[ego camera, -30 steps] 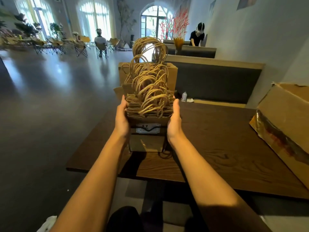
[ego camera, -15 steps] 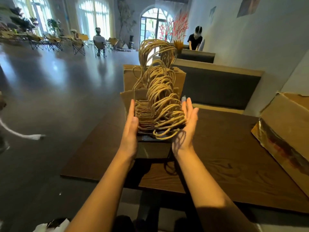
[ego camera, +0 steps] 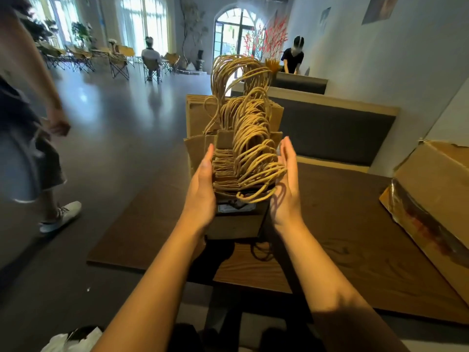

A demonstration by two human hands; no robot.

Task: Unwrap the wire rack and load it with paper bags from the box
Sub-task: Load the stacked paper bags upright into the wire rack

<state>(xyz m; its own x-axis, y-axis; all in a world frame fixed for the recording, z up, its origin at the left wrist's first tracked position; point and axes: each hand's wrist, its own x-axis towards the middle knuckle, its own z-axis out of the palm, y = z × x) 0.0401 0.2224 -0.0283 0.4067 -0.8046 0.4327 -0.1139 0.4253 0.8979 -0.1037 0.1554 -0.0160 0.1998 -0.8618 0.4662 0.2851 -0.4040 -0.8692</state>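
Wooden table (ego camera: 355, 237), paper bags (ego camera: 236, 171) between left hand (ego camera: 201, 191) and right hand (ego camera: 286, 189)

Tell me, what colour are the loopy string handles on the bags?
Tan, like the brown paper bags; the handles show best in the head view.

Between the left hand (ego camera: 200, 193) and right hand (ego camera: 286, 189), the paper bags (ego camera: 228, 171) hide nearly all the wire rack. Right of the right hand, the box (ego camera: 431, 189) runs off the edge. Far left of the left hand, a passing person (ego camera: 28, 128) is blurred and cut off.
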